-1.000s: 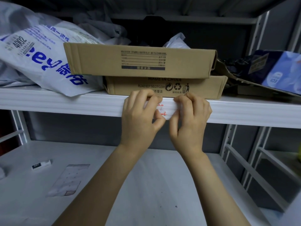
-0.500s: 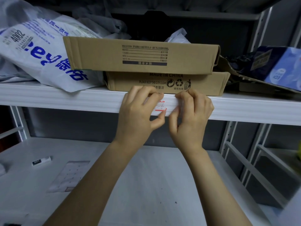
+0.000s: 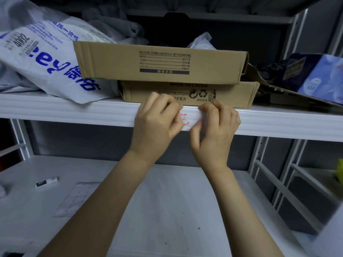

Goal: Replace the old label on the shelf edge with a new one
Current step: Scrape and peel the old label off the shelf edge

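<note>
1. The label (image 3: 185, 120), white with red print, sits on the shelf edge (image 3: 74, 112). Only its middle shows, between the two hands.
2. The left hand (image 3: 156, 123) covers the label's left part, fingers (image 3: 163, 102) curled with their tips on the edge. Whether they pinch it I cannot tell.
3. The right hand (image 3: 217, 130) is at the label's right end, fingers curled, thumb and forefinger pinching a pale, blurred bit of it.
4. Just above the label, two flat boxes (image 3: 163, 62) are stacked. A bag (image 3: 46, 58) lies up-left of it.
5. Below the label, a lower shelf (image 3: 167, 201) carries a sheet (image 3: 78, 197), well down-left.
6. Bare edge runs both ways from the label. A post (image 3: 259, 154) stands down-right.
</note>
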